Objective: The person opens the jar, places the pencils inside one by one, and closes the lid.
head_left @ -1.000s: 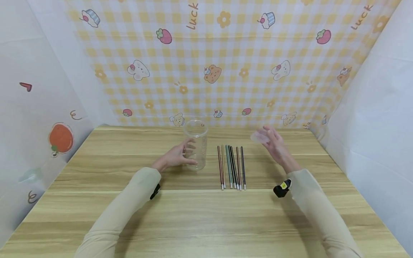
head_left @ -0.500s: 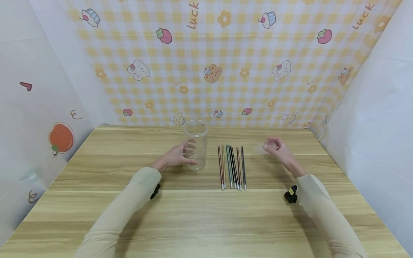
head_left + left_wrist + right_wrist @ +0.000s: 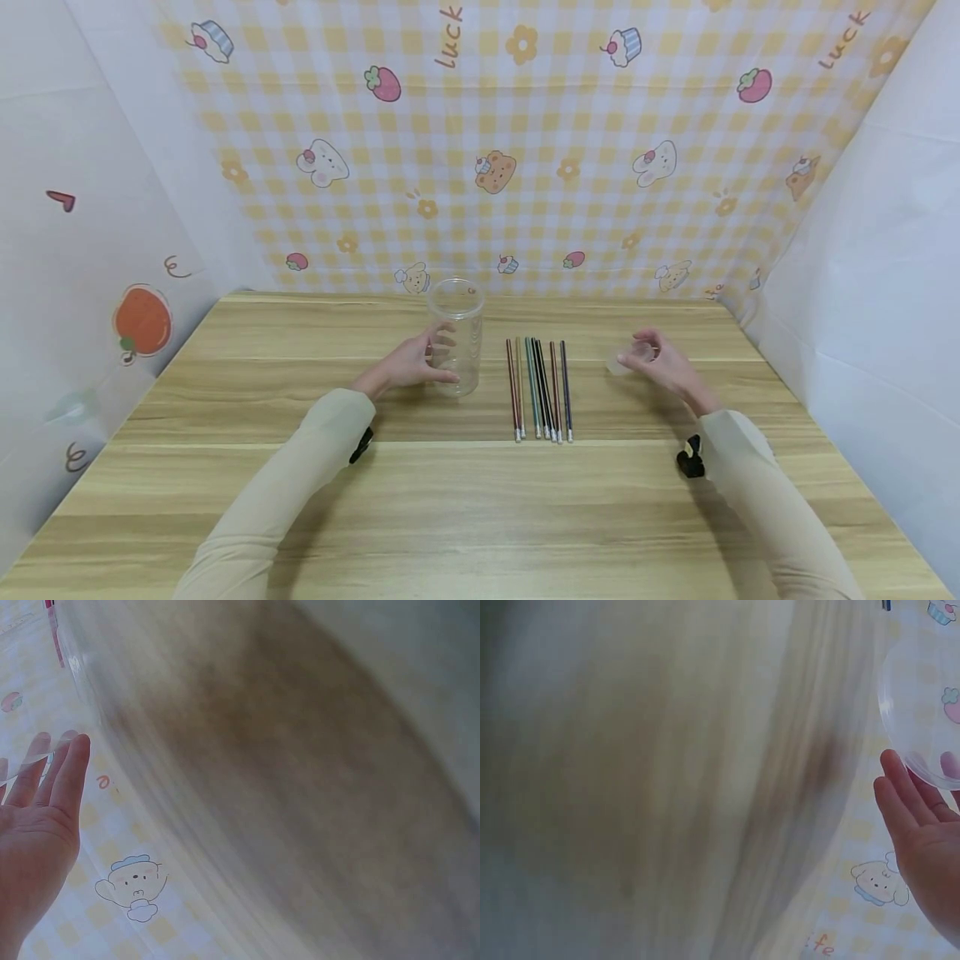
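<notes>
Clear jar (image 3: pixel 468 346): upright, mouth up, long axis vertical, gripped between the left hand's (image 3: pixel 405 362) thumb and fingers.
Clear lid (image 3: pixel 617 364): pinched by the right hand (image 3: pixel 663 368).
Right wrist view: shows the lid's curved rim, faint from the head.

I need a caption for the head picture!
Left hand holds a clear jar, right hand a clear lid, pencils lying between.

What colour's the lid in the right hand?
Clear, colourless. The lid shows best in the right wrist view; the patterned cloth shows through it.
</notes>
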The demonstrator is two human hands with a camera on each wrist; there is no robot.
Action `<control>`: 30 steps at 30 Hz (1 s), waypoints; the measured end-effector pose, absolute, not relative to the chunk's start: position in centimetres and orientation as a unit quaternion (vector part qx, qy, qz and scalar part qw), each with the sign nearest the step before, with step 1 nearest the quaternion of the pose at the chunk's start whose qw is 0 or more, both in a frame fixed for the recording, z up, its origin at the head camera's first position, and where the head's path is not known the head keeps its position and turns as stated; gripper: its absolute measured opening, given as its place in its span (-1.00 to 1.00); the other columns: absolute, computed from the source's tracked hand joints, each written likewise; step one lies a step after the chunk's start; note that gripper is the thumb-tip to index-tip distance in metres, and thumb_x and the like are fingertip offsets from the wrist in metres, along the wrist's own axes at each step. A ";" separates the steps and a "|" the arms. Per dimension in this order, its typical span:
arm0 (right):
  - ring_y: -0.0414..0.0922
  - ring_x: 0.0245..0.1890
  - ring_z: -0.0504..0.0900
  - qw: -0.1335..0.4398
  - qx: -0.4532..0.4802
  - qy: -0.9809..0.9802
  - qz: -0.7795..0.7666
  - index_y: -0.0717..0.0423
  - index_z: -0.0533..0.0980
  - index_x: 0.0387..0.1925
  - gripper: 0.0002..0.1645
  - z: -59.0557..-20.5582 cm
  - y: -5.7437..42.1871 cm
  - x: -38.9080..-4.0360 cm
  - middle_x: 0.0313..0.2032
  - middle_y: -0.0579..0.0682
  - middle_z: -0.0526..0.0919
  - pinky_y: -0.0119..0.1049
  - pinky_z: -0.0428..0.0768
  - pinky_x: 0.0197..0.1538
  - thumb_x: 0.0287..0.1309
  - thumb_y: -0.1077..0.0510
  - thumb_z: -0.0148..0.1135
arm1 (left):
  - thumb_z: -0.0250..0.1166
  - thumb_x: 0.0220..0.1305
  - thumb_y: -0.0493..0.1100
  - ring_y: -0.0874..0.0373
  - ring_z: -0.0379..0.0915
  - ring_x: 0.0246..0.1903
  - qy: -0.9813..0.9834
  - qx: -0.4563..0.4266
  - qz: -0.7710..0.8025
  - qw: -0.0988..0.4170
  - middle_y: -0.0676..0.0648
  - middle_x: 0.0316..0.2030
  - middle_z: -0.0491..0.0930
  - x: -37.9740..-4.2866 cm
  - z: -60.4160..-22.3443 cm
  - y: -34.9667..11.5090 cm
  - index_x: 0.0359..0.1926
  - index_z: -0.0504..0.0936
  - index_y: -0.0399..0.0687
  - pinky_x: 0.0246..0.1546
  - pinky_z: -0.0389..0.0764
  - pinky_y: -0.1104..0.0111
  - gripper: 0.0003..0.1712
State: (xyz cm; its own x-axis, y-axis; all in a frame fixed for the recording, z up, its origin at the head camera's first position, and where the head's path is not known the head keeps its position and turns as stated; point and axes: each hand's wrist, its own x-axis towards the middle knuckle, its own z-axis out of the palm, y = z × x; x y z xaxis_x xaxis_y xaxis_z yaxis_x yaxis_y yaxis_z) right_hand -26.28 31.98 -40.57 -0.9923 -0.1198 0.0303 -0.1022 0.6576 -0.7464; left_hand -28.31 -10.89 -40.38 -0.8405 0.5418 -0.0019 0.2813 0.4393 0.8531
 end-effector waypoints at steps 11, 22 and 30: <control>0.19 -0.05 0.37 -0.007 -0.096 0.940 -0.328 0.36 0.21 0.08 -0.06 -40.7 33.4 -26.2 -0.06 0.34 0.40 0.07 0.33 -0.01 -0.18 -0.20 0.32 | 0.44 -0.15 -0.13 -0.11 0.30 0.02 0.835 0.242 0.475 0.136 -0.20 0.09 0.30 -28.3 -40.4 -10.8 0.24 0.07 -0.10 0.04 0.30 0.12 -0.03; 0.22 0.00 0.33 0.008 -0.130 0.953 -0.272 0.34 0.19 0.10 -0.02 -41.2 33.5 -26.3 -0.02 0.36 0.39 0.08 0.29 0.03 -0.22 -0.18 0.36 | 0.44 -0.14 -0.15 -0.12 0.29 0.03 0.832 0.242 0.480 0.136 -0.21 0.09 0.30 -28.3 -40.5 -10.7 0.23 0.07 -0.08 0.05 0.29 0.12 -0.05; 0.25 0.00 0.33 0.017 -0.151 0.955 -0.257 0.35 0.15 0.11 -0.04 -41.2 33.2 -26.2 -0.02 0.38 0.38 0.11 0.30 0.02 -0.20 -0.10 0.38 | 0.44 -0.15 -0.15 -0.12 0.28 0.04 0.830 0.241 0.484 0.140 -0.22 0.10 0.29 -28.2 -40.3 -10.7 0.20 0.09 0.04 0.06 0.28 0.13 -0.08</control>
